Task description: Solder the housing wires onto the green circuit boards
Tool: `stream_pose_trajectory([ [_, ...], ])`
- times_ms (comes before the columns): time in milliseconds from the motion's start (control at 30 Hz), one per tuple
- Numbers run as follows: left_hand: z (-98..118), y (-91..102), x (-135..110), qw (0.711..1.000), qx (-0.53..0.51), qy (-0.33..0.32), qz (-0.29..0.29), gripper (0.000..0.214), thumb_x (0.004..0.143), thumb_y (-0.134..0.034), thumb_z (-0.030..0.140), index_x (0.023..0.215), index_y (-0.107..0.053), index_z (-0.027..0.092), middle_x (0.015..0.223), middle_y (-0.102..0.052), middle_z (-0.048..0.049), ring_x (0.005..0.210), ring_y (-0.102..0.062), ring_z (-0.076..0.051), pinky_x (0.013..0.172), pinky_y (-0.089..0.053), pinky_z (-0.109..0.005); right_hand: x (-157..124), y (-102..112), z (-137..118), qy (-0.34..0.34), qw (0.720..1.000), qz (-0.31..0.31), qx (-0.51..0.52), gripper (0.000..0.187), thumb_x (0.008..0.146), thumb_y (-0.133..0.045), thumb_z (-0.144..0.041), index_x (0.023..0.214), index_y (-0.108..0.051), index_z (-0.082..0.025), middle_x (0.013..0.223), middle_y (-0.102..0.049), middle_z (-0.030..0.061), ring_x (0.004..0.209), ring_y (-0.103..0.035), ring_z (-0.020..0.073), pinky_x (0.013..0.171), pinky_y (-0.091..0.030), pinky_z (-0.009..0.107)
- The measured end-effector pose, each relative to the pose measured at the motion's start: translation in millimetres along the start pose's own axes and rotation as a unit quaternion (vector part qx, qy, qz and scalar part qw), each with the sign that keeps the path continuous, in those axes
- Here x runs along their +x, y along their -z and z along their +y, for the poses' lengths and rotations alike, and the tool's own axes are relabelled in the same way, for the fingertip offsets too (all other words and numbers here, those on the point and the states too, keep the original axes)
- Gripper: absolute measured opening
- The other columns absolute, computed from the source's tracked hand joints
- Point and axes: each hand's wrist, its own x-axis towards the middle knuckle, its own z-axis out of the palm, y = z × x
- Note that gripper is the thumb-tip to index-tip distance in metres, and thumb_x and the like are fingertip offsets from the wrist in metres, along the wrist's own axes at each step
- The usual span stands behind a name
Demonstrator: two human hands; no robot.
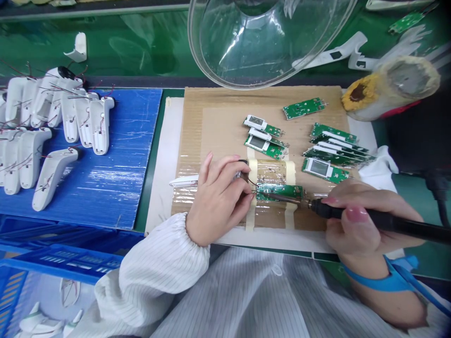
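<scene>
My left hand (220, 197) is closed in a pinch, holding thin wires against the left end of a green circuit board (282, 190) that lies taped on the cardboard mat (218, 122). A white plastic shell (183, 180) sticks out to the left from under that hand. My right hand (362, 218) grips a black soldering iron (387, 220), with its metal tip touching the board's lower left edge, close to my left fingertips.
Several green boards with small screens (319, 152) lie on the mat behind. White handle shells with wires (52, 126) sit on a blue corrugated sheet (127, 155) at left. A clear dome (260, 37) hangs overhead, and a sponge holder (387, 87) stands at right.
</scene>
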Motion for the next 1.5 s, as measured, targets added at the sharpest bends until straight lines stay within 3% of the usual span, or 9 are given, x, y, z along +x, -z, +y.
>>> stream_pose_trajectory([
  [133,-1,2.2,0,1.0,-0.01,0.001,-0.007,0.007,0.093,-0.061,0.02,0.087,-0.065,0.021,0.122,-0.066,-0.002,0.132,-0.049,-0.021,0.123,-0.017,-0.05,1,-8,3,0.064,0.994,0.077,0.038,0.014,0.082,-0.06,-0.015,0.082,-0.073,-0.019,0.063,-0.067,-0.0015,0.056,-0.059,0.0146,0.048,-0.037,0.032],
  [233,-3,3.8,0,1.0,-0.027,-0.006,0.001,0.007,0.094,-0.063,0.02,0.091,-0.068,0.022,0.123,-0.066,-0.0025,0.128,-0.052,-0.02,0.121,-0.022,-0.049,1,-10,4,0.062,0.994,0.075,0.052,0.014,0.082,-0.061,-0.014,0.082,-0.074,-0.018,0.063,-0.068,-0.0012,0.058,-0.061,0.0153,0.049,-0.037,0.031],
  [400,-10,1.9,2,0.996,-0.069,-0.019,0.054,0.007,0.092,-0.069,0.018,0.096,-0.071,0.023,0.091,-0.074,0.0028,0.118,-0.059,-0.018,0.119,-0.027,-0.046,0,-10,4,0.066,0.992,0.095,0.043,0.013,0.083,-0.061,-0.016,0.08,-0.073,-0.018,0.061,-0.066,-0.0015,0.057,-0.06,0.0143,0.053,-0.04,0.032],
  [533,-11,0.6,4,0.995,-0.073,-0.011,0.06,0.004,0.092,-0.07,0.018,0.093,-0.071,0.022,0.088,-0.074,0.0033,0.116,-0.06,-0.018,0.118,-0.028,-0.046,2,-12,5,0.067,0.992,0.099,0.04,0.013,0.082,-0.06,-0.017,0.079,-0.073,-0.018,0.06,-0.066,-0.0016,0.056,-0.06,0.0138,0.052,-0.039,0.031],
  [667,-9,1.4,6,0.999,-0.029,-0.022,0.029,0.007,0.095,-0.066,0.023,0.094,-0.072,0.026,0.094,-0.07,0.0012,0.119,-0.055,-0.021,0.118,-0.026,-0.05,4,-15,5,0.081,0.991,0.105,0.026,0.012,0.082,-0.061,-0.018,0.075,-0.071,-0.017,0.058,-0.065,-0.0019,0.056,-0.06,0.0131,0.053,-0.039,0.03],
  [867,-6,5.2,11,1.0,0.016,-0.004,-0.019,0.016,0.098,-0.058,0.027,0.093,-0.073,0.026,0.126,-0.06,-0.0055,0.135,-0.044,-0.027,0.118,-0.026,-0.055,4,-19,-1,0.044,0.996,0.072,0.027,0.011,0.084,-0.063,-0.02,0.077,-0.071,-0.019,0.059,-0.065,-0.0021,0.051,-0.055,0.0109,0.044,-0.036,0.027],
  [1067,-5,10.5,15,0.998,0.014,0.008,-0.057,0.019,0.1,-0.055,0.027,0.093,-0.073,0.026,0.132,-0.057,-0.0063,0.141,-0.039,-0.029,0.12,-0.021,-0.055,3,-17,0,0.034,0.999,0.031,0.011,0.01,0.086,-0.063,-0.019,0.081,-0.072,-0.019,0.064,-0.069,-0.002,0.053,-0.056,0.0102,0.045,-0.038,0.026],
  [1267,0,16.3,19,0.995,0.016,0.029,-0.093,0.021,0.099,-0.052,0.023,0.093,-0.072,0.022,0.147,-0.045,-0.0105,0.147,-0.03,-0.032,0.119,-0.025,-0.052,3,-18,-1,0.021,0.999,0.034,0.024,0.01,0.085,-0.064,-0.018,0.081,-0.073,-0.018,0.063,-0.067,-0.0023,0.049,-0.054,0.0089,0.041,-0.036,0.024],
  [1500,5,23.5,29,0.989,0.021,0.037,-0.144,0.02,0.098,-0.051,0.019,0.092,-0.07,0.019,0.146,-0.047,-0.0115,0.146,-0.032,-0.032,0.115,-0.032,-0.05,2,-18,-2,0.016,0.999,0.037,0.022,0.01,0.083,-0.063,-0.017,0.079,-0.072,-0.018,0.061,-0.064,-0.0022,0.046,-0.051,0.0085,0.041,-0.035,0.025],
])
